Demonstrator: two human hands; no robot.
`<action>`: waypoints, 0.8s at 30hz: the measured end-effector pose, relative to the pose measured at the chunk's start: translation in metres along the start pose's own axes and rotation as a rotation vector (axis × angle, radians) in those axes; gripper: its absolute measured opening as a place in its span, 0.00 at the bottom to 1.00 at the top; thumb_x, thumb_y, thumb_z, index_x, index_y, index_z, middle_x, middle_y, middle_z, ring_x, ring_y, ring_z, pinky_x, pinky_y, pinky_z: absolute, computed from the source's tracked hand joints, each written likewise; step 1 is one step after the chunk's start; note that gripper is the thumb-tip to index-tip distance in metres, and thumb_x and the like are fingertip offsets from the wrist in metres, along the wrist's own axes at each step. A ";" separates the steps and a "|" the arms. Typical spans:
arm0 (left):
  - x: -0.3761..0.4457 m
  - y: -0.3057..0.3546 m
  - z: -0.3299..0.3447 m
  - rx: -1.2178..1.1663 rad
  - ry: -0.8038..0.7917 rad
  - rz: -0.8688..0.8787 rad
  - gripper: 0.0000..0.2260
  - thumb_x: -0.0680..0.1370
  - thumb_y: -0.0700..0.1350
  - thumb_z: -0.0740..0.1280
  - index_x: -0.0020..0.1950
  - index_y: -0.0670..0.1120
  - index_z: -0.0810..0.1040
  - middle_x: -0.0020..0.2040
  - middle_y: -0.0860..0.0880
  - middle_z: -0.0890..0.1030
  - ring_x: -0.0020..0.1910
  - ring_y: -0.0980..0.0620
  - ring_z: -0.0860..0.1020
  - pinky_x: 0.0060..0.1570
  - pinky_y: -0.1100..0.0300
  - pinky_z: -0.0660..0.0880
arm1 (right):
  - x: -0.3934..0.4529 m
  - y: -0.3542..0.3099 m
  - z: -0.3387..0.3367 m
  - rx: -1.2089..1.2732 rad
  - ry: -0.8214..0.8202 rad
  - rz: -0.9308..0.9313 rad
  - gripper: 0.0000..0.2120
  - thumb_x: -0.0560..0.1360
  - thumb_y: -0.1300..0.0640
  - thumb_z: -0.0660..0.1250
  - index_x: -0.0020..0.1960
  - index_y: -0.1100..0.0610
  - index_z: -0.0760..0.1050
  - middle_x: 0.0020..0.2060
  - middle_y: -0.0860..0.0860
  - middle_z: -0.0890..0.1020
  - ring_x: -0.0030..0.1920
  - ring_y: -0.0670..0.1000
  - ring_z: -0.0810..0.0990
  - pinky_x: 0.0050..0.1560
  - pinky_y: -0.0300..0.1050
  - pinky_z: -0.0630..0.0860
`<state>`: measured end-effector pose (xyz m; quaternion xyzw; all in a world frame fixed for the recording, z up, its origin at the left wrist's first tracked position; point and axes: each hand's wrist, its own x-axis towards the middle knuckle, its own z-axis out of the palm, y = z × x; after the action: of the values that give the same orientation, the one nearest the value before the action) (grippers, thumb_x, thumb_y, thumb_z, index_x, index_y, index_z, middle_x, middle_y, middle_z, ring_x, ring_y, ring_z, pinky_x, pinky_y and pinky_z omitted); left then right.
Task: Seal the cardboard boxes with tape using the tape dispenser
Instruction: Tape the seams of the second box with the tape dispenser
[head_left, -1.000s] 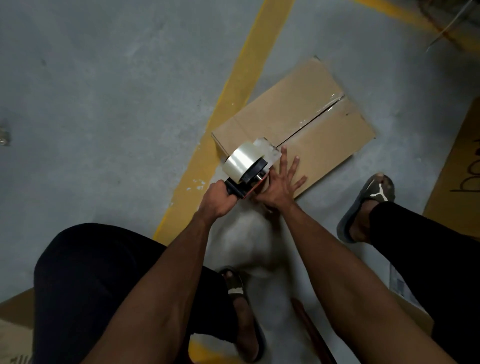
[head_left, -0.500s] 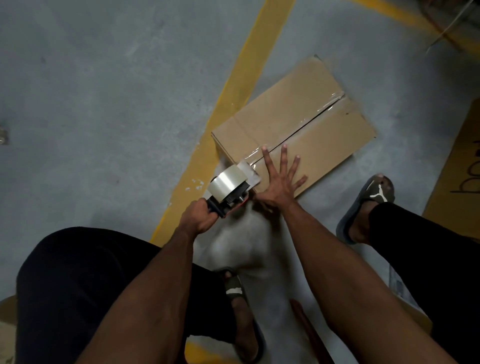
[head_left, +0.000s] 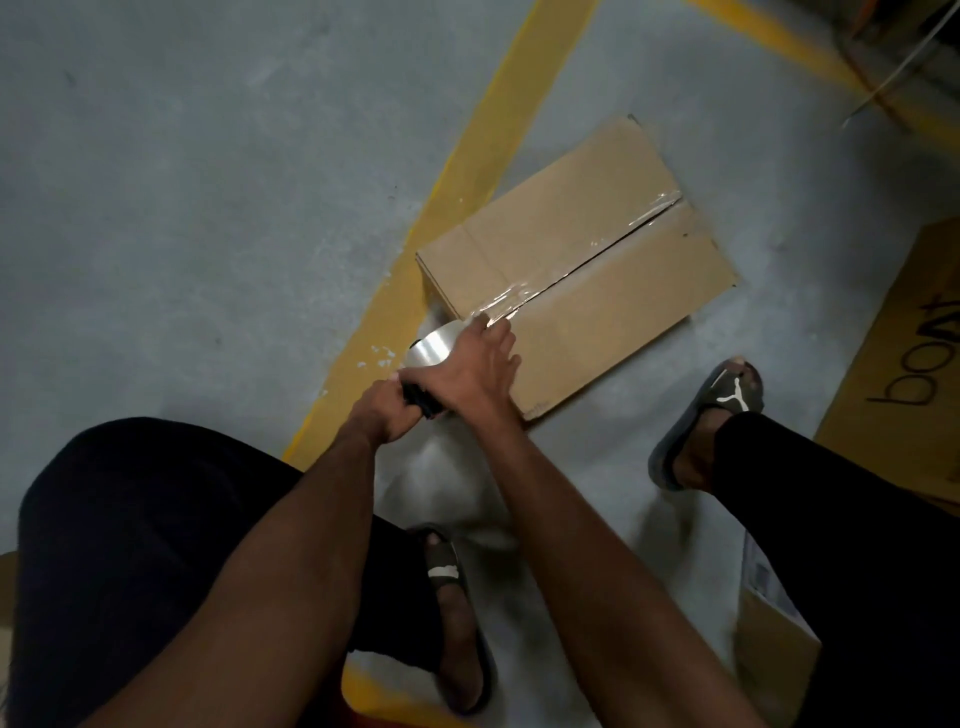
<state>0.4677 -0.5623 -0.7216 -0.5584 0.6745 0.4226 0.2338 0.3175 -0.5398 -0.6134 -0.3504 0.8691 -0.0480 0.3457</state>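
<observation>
A brown cardboard box (head_left: 613, 249) lies on the grey floor, its flaps closed, with clear tape shining along the centre seam. A tape dispenser (head_left: 434, 351) with a roll of clear tape sits just off the box's near left corner. My left hand (head_left: 382, 413) grips its dark handle. My right hand (head_left: 475, 371) lies over the dispenser and the box's near edge, fingers stretched toward the seam where the tape comes down over the edge. Most of the dispenser is hidden under the right hand.
A yellow floor line (head_left: 467, 176) runs diagonally past the box's left side. My two sandalled feet (head_left: 711, 415) (head_left: 457, 618) stand near the box. Flat cardboard with black writing (head_left: 914, 374) lies at the right, and another piece (head_left: 774, 639) at the lower right.
The dispenser has come down off the box top and over its near edge, toward me. My right hand has left the box top and moved left onto the dispenser and tape end.
</observation>
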 end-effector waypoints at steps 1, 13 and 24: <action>0.003 -0.003 0.002 -0.002 0.001 0.008 0.25 0.69 0.59 0.65 0.61 0.48 0.81 0.59 0.41 0.82 0.55 0.38 0.80 0.52 0.49 0.79 | -0.001 -0.009 0.006 -0.058 0.079 0.021 0.63 0.50 0.28 0.79 0.73 0.62 0.63 0.67 0.58 0.69 0.67 0.58 0.68 0.66 0.55 0.69; -0.010 0.007 -0.009 -0.051 0.063 0.002 0.12 0.70 0.54 0.67 0.44 0.46 0.78 0.46 0.43 0.83 0.40 0.42 0.79 0.36 0.54 0.74 | 0.021 -0.017 0.019 -0.009 0.179 0.053 0.48 0.50 0.41 0.80 0.63 0.59 0.67 0.61 0.53 0.72 0.60 0.54 0.69 0.61 0.42 0.70; -0.036 0.011 0.005 0.185 0.004 -0.015 0.14 0.76 0.52 0.68 0.53 0.41 0.77 0.55 0.38 0.81 0.50 0.37 0.80 0.40 0.53 0.72 | -0.011 0.023 0.034 0.027 0.102 0.049 0.53 0.51 0.36 0.82 0.65 0.63 0.66 0.62 0.56 0.71 0.62 0.57 0.69 0.69 0.47 0.66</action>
<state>0.4661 -0.5378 -0.6928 -0.5402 0.7070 0.3558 0.2860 0.3313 -0.5106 -0.6404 -0.3213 0.8932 -0.0687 0.3068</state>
